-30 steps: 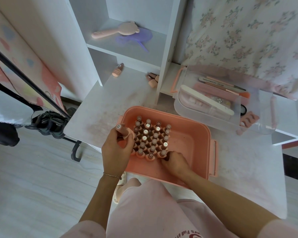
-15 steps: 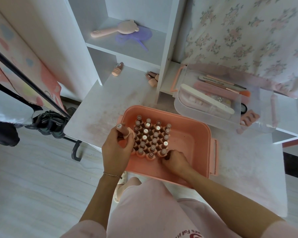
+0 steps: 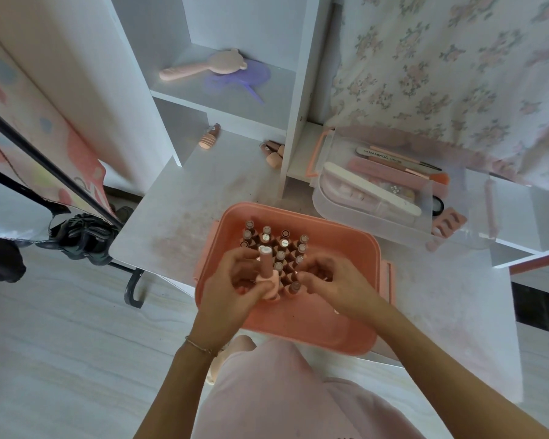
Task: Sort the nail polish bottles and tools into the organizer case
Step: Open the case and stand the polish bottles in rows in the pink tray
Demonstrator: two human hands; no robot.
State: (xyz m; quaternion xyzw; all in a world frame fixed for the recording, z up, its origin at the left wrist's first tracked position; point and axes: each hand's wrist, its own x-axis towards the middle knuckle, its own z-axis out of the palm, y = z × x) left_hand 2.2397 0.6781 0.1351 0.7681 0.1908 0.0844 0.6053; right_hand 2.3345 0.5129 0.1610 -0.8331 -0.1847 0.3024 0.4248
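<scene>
left hand (image 3: 232, 289) now grips a pink bottle (image 3: 267, 274) upright over the case (image 3: 355, 267), at 6 o'clock of the packed bottles (image 3: 274, 245); earlier it held it at their 9 o'clock edge. right hand (image 3: 333, 283), fingers curled at the cluster's 3 o'clock; pinch or not, cannot tell. earlier it sat lower. judgement: bottle about to be seated.

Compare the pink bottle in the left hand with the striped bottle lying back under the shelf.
The pink bottle stands upright over the pink case, gripped by the left hand; the striped bottle lies on its side on the white tabletop, untouched. The held bottle's body looks plain, while the other has pale stripes. The held one is among the stored bottles; the striped one is still outside. Both are pinkish, capped bottles.
</scene>
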